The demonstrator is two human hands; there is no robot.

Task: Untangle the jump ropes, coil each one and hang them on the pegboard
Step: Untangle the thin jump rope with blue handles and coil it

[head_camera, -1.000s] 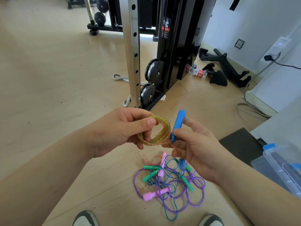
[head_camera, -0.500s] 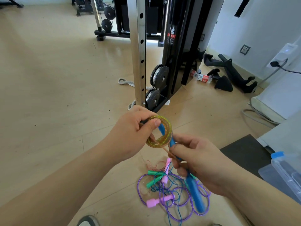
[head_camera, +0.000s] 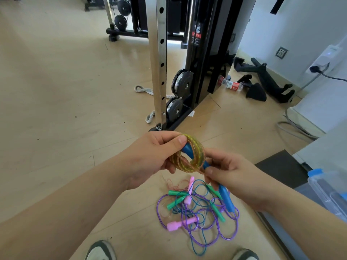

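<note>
Single head-worn wide-angle view, forward and down, close above left hand (head_camera: 150, 156) and right hand (head_camera: 231, 171), floor (head_camera: 56, 91) beyond

Two hands, the left hand (head_camera: 152, 156) and right hand (head_camera: 231, 172); one coiled yellow rope (head_camera: 201, 153); two blue handles (head_camera: 227, 200); lower middle of frame, two pink handles (head_camera: 175, 225) and four green handles (head_camera: 173, 203); two shoes (head_camera: 100, 250) at the bottom edge
</note>
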